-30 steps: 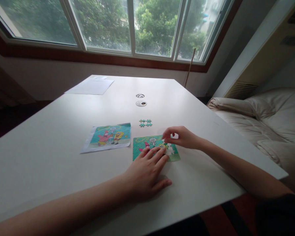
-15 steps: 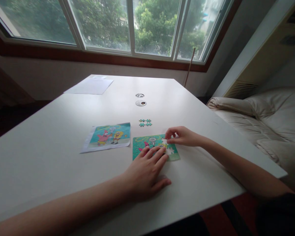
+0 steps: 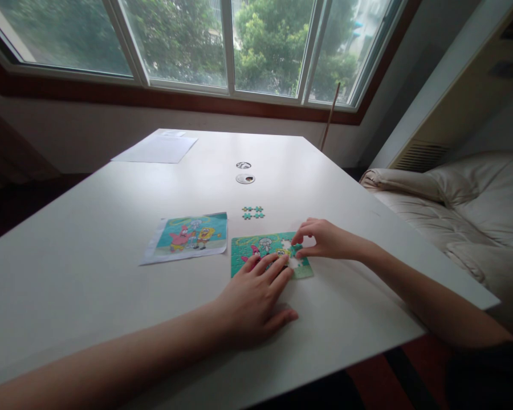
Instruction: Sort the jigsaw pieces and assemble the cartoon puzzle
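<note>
A green cartoon jigsaw puzzle (image 3: 244,248) lies on the white table, with white gaps showing in its right part. My left hand (image 3: 256,296) rests flat over the puzzle's lower edge, fingers spread and fingertips on its surface. At the right side of the puzzle, my right hand (image 3: 322,239) has thumb and index finger around a small teal puzzle piece (image 3: 297,248), beside the gaps; the fingers partly cover it. Several loose puzzle pieces (image 3: 253,213) are grouped just beyond the puzzle. To the left lies a printed sheet (image 3: 188,236) with the cartoon picture on it.
Two round flat items (image 3: 245,179) lie farther back on the table (image 3: 111,285). White paper sheets (image 3: 156,149) are at the far left corner. A cream leather sofa (image 3: 431,199) stands to the right, and a thin stick (image 3: 330,117) leans below the window.
My right hand has shifted slightly toward me and right, its thumb now lower and the teal piece visible between the fingers. My left hand stays in place.
</note>
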`<state>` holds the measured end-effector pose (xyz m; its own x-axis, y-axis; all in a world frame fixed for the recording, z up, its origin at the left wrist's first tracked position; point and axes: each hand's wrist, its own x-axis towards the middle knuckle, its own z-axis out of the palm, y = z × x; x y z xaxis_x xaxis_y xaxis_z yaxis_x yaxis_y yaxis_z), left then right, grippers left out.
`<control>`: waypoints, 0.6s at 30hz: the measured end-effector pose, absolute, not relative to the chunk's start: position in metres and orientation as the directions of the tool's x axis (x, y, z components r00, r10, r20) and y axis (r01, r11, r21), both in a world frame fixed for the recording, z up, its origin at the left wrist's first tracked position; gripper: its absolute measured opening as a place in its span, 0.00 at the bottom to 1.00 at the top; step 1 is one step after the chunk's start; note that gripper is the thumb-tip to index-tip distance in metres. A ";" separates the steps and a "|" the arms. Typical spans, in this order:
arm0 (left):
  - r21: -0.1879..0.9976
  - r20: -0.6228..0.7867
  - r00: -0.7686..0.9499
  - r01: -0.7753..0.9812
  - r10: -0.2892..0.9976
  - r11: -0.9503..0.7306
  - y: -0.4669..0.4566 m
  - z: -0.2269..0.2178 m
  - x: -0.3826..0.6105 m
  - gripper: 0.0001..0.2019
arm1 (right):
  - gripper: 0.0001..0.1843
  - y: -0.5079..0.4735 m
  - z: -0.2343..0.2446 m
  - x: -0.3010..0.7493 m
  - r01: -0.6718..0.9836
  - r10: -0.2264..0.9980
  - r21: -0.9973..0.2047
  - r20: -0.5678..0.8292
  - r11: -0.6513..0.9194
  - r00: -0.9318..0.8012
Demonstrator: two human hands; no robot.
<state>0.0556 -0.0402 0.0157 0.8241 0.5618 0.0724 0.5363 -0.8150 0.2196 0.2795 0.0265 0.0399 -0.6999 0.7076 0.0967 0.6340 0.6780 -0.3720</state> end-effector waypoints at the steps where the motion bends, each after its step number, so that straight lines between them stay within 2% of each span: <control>1: 0.221 0.074 0.825 0.535 0.561 -0.816 -0.040 0.016 0.056 0.29 | 0.08 0.027 0.040 0.279 0.633 0.706 -0.376 0.089 0.677 -0.703; 18: 0.198 0.079 0.822 0.541 0.564 -0.817 -0.042 0.013 0.055 0.28 | 0.10 0.025 0.037 0.276 0.695 0.780 -0.445 0.015 0.565 -0.625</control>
<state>0.0547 -0.0418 0.0131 0.8222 0.5637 0.0789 0.5413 -0.8172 0.1979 0.2765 0.0248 0.0368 -0.6252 0.7803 0.0146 0.6949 0.5650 -0.4449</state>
